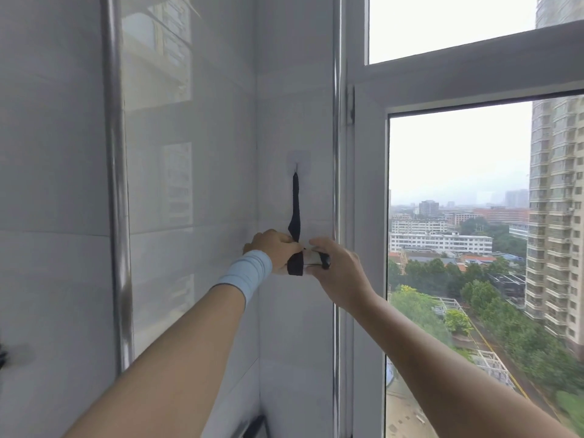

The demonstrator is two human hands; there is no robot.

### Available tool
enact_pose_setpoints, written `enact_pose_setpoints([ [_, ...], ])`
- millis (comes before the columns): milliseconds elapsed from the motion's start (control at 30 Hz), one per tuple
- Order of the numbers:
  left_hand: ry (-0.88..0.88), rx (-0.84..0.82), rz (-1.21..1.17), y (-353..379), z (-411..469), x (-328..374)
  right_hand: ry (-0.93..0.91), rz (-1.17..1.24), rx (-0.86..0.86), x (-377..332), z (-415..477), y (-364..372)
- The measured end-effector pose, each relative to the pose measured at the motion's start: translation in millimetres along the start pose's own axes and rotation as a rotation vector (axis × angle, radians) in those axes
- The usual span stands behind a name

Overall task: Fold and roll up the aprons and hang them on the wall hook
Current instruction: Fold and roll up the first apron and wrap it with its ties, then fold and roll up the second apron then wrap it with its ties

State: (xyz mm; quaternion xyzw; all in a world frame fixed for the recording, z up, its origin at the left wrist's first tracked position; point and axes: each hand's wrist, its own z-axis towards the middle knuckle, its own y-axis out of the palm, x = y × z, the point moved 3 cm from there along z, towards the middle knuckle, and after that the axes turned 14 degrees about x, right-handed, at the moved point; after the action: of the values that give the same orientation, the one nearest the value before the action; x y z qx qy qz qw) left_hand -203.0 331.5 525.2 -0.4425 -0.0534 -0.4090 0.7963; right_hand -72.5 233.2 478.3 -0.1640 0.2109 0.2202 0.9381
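A clear adhesive wall hook sits on the white tiled wall in the corner. A black apron strap hangs from it, running straight down. Below it is the rolled apron, a small pale bundle wrapped in black strap. My left hand, with a light blue wristband, grips the bundle's left end. My right hand holds its right end, fingers curled around it. Most of the bundle is hidden between the two hands.
A vertical metal pipe runs down the glossy tiled wall at left. A white window frame stands just right of the hook, with a city view beyond the glass. A dark object shows at the bottom corner.
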Motion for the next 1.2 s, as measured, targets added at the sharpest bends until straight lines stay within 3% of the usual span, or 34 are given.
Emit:
enact_pose_setpoints([
  [133, -0.024, 0.104, -0.075, 8, -3, -6, -0.081, -0.116, -0.039, -4, -2, 7],
  [300, 0.187, 0.168, -0.217, 24, -19, -10, -0.464, -0.629, -0.076, -15, 1, 17],
  [467, 0.374, 0.270, 0.002, 37, -35, -21, -0.410, -0.802, -0.182, 11, -19, 21],
  [800, 0.364, 0.094, 0.204, 19, -44, -23, -0.274, -0.758, -0.302, 3, -25, 17],
  [933, 0.337, 0.218, 0.048, -1, -62, -18, -0.284, -0.552, -0.177, -19, -30, -16],
  [1067, 0.390, 0.417, -0.121, -12, -96, -9, -0.316, -0.510, -0.048, -26, -52, -50],
  [1200, 0.397, 0.372, -0.182, 6, -137, -2, -0.174, -0.420, -0.085, -14, -96, -68],
])
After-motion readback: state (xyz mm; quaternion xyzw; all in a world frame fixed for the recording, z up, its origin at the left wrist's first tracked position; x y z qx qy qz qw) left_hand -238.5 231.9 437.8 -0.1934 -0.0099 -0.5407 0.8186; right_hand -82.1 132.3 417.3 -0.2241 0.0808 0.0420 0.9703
